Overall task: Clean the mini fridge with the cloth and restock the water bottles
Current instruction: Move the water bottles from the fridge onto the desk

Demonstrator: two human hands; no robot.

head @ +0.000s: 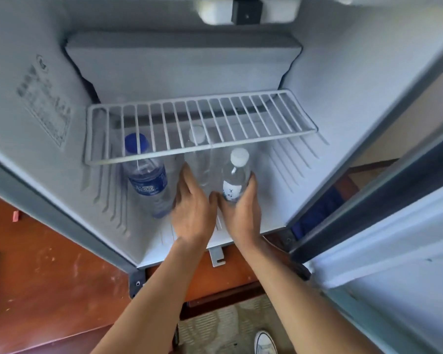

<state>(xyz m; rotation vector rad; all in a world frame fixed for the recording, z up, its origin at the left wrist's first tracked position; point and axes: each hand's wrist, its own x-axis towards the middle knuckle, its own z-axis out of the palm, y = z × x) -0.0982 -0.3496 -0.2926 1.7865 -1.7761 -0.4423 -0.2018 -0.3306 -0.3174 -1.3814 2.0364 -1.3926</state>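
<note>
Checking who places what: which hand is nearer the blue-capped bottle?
Left. The left hand sits just right of the blue-capped bottle; the right hand is farther right, gripping the white-capped bottle.

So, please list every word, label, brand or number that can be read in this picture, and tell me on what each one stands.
Nothing can be read for certain.
Sticker on the fridge's left inner wall: lines of print, too blurred to read.
Blue-capped bottle: blue label with white characters, blurred.
White-capped bottle held by the right hand: white label with small blue marks, unreadable.
Middle clear bottle: no text visible.
</note>
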